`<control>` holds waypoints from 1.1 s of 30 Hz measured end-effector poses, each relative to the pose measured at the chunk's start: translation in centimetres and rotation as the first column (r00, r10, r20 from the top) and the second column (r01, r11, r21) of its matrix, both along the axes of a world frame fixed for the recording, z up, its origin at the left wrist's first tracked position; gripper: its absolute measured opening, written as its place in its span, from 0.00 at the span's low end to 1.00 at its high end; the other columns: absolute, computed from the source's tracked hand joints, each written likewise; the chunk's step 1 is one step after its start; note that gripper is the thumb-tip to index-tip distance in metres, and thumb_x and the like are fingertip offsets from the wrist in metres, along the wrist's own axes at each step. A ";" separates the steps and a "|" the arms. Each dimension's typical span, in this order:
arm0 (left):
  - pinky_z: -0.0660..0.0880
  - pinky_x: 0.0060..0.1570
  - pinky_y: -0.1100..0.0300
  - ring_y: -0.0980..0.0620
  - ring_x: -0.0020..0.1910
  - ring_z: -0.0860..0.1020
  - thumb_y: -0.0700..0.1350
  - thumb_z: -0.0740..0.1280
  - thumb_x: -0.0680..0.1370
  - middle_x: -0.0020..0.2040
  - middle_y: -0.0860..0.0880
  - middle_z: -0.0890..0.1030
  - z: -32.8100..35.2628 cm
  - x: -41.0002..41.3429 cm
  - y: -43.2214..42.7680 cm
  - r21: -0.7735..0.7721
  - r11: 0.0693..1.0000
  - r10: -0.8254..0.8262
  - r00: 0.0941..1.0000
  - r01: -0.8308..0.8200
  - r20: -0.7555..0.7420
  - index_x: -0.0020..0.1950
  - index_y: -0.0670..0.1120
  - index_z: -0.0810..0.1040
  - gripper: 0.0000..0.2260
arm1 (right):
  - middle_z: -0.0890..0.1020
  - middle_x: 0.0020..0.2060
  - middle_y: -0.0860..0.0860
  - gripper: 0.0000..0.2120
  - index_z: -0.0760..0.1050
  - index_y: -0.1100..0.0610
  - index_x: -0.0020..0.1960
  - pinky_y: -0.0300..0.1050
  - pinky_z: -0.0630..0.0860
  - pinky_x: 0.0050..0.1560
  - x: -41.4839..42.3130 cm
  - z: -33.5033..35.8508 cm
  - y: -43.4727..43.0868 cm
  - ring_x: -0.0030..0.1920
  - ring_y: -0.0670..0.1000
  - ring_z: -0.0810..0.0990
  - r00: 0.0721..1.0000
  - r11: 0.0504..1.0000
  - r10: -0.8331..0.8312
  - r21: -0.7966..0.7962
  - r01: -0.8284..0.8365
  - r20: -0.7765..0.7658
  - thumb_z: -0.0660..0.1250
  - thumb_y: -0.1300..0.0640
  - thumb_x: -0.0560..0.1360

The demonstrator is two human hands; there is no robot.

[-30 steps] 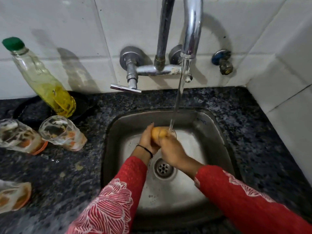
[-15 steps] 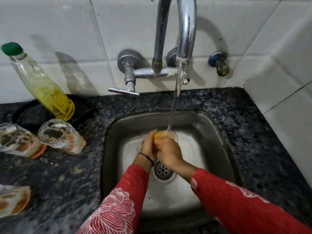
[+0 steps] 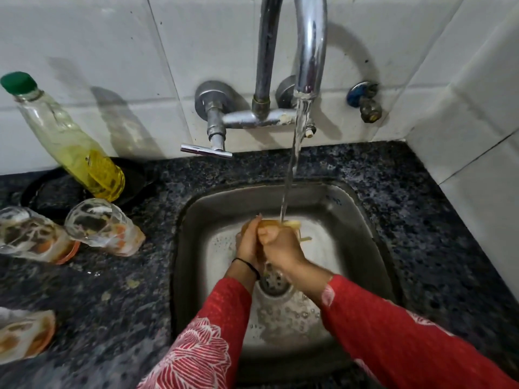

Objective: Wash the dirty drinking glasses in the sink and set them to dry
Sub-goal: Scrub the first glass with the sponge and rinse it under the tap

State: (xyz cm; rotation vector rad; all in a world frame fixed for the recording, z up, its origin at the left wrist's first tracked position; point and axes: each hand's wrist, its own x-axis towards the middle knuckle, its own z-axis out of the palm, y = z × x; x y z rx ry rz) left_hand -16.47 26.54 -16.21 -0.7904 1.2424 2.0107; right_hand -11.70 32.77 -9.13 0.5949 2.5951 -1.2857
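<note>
Over the steel sink [image 3: 365, 220], both my hands wrap a dirty drinking glass [image 3: 290, 223] with orange residue. My left hand [image 3: 248, 244] cups its left side and my right hand [image 3: 280, 247] grips it from the front. Only the glass rim shows above my fingers. Water from the tap [image 3: 309, 51] streams onto the rim. Three more dirty glasses lie on the dark counter at the left: one [image 3: 104, 227] nearest the sink, one [image 3: 33, 238] beside it, one [image 3: 24, 335] at the lower left edge.
A dish soap bottle [image 3: 64, 138] with a green cap leans against the tiled wall at the back left, its base on a black dish [image 3: 50, 192]. The tap handle [image 3: 206, 151] juts out over the counter. A white tiled wall closes the right side.
My hands with the glass have stayed under the stream, shifting slightly. The glass has tipped, and its rim now shows less above my fingers.
</note>
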 end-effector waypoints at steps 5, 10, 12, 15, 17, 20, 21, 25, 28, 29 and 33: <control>0.77 0.43 0.53 0.44 0.44 0.79 0.60 0.67 0.71 0.41 0.40 0.83 2.6 -0.2 -0.3 0.003 0.994 -0.108 0.991 0.108 0.081 0.52 0.36 0.79 0.26 | 0.80 0.37 0.48 0.10 0.75 0.54 0.38 0.40 0.76 0.43 1.5 0.4 1.4 0.41 0.45 0.78 0.989 0.986 0.129 -0.102 -0.136 -0.072 0.61 0.62 0.76; 0.80 0.40 0.51 0.43 0.45 0.83 0.57 0.65 0.75 0.50 0.39 0.83 2.4 -0.6 -0.4 0.043 0.992 -0.125 0.989 0.122 0.080 0.60 0.40 0.78 0.23 | 0.82 0.42 0.50 0.08 0.78 0.53 0.42 0.44 0.79 0.49 2.0 2.2 3.5 0.45 0.48 0.81 0.954 0.944 0.284 -0.148 -0.296 -0.096 0.61 0.54 0.76; 0.79 0.45 0.53 0.45 0.42 0.82 0.56 0.62 0.77 0.45 0.40 0.83 2.4 0.1 0.1 0.063 0.996 -0.063 0.998 0.062 0.015 0.53 0.41 0.81 0.20 | 0.83 0.44 0.54 0.08 0.80 0.57 0.44 0.48 0.78 0.53 0.7 1.3 1.4 0.47 0.52 0.81 0.998 0.961 -0.062 -0.270 0.057 -0.011 0.63 0.61 0.74; 0.78 0.48 0.53 0.47 0.43 0.81 0.56 0.69 0.71 0.44 0.41 0.82 1.5 0.4 0.9 0.022 0.999 0.025 0.998 -0.024 -0.054 0.45 0.45 0.80 0.15 | 0.83 0.40 0.54 0.13 0.81 0.63 0.43 0.44 0.75 0.51 -0.6 0.9 -0.6 0.49 0.54 0.81 0.948 0.889 -0.307 -0.333 0.316 0.082 0.58 0.72 0.73; 0.78 0.43 0.55 0.48 0.40 0.80 0.57 0.68 0.70 0.41 0.43 0.81 1.7 -0.1 0.8 -0.042 0.998 -0.041 0.999 0.039 -0.030 0.43 0.46 0.78 0.14 | 0.83 0.43 0.57 0.12 0.80 0.64 0.47 0.47 0.75 0.52 0.3 0.9 0.3 0.51 0.56 0.80 0.997 0.981 -0.067 -0.181 0.061 -0.024 0.60 0.72 0.72; 0.75 0.40 0.52 0.44 0.40 0.78 0.57 0.57 0.79 0.35 0.40 0.83 3.4 -0.4 0.1 0.038 0.985 -0.171 0.980 0.168 0.102 0.46 0.39 0.79 0.22 | 0.79 0.54 0.68 0.13 0.76 0.69 0.58 0.60 0.71 0.57 2.2 1.6 3.1 0.56 0.67 0.76 0.881 0.864 0.470 0.179 -0.470 0.046 0.60 0.70 0.75; 0.74 0.40 0.51 0.43 0.41 0.78 0.58 0.55 0.80 0.35 0.39 0.83 3.2 -0.5 -0.1 0.072 0.979 -0.196 0.973 0.188 0.121 0.48 0.38 0.78 0.24 | 0.78 0.54 0.69 0.13 0.77 0.69 0.58 0.64 0.69 0.57 2.3 1.6 4.1 0.56 0.69 0.76 0.829 0.794 0.547 0.242 -0.558 0.116 0.60 0.69 0.76; 0.74 0.43 0.51 0.43 0.39 0.81 0.59 0.56 0.79 0.35 0.40 0.84 2.8 -0.5 0.0 0.123 0.973 -0.206 0.975 0.194 0.088 0.43 0.38 0.81 0.26 | 0.81 0.47 0.61 0.13 0.80 0.63 0.50 0.51 0.74 0.51 2.3 2.8 3.0 0.51 0.63 0.79 0.948 0.951 0.302 0.098 -0.292 -0.099 0.57 0.61 0.75; 0.76 0.44 0.53 0.47 0.34 0.83 0.56 0.60 0.78 0.35 0.43 0.83 2.7 -0.3 0.6 0.128 0.989 -0.068 0.998 0.069 -0.010 0.39 0.39 0.82 0.22 | 0.80 0.41 0.50 0.11 0.78 0.54 0.42 0.38 0.72 0.45 0.1 2.4 0.0 0.47 0.51 0.79 0.991 0.986 -0.086 -0.134 0.100 0.107 0.59 0.64 0.75; 0.77 0.46 0.54 0.48 0.37 0.82 0.55 0.62 0.77 0.36 0.43 0.83 2.7 -0.3 0.9 0.097 0.994 -0.037 0.998 0.041 -0.047 0.44 0.38 0.81 0.20 | 0.82 0.43 0.51 0.13 0.80 0.56 0.44 0.40 0.74 0.52 -0.5 1.7 -0.7 0.50 0.52 0.80 0.982 0.975 -0.133 -0.162 0.154 0.132 0.58 0.67 0.74; 0.75 0.35 0.61 0.51 0.30 0.77 0.51 0.60 0.79 0.27 0.47 0.78 2.9 -1.0 0.8 0.005 0.990 -0.142 0.990 0.142 -0.016 0.38 0.43 0.75 0.15 | 0.80 0.40 0.52 0.10 0.77 0.55 0.44 0.48 0.75 0.52 0.5 1.4 0.1 0.46 0.53 0.78 1.000 0.996 -0.030 -0.083 0.030 0.002 0.59 0.67 0.74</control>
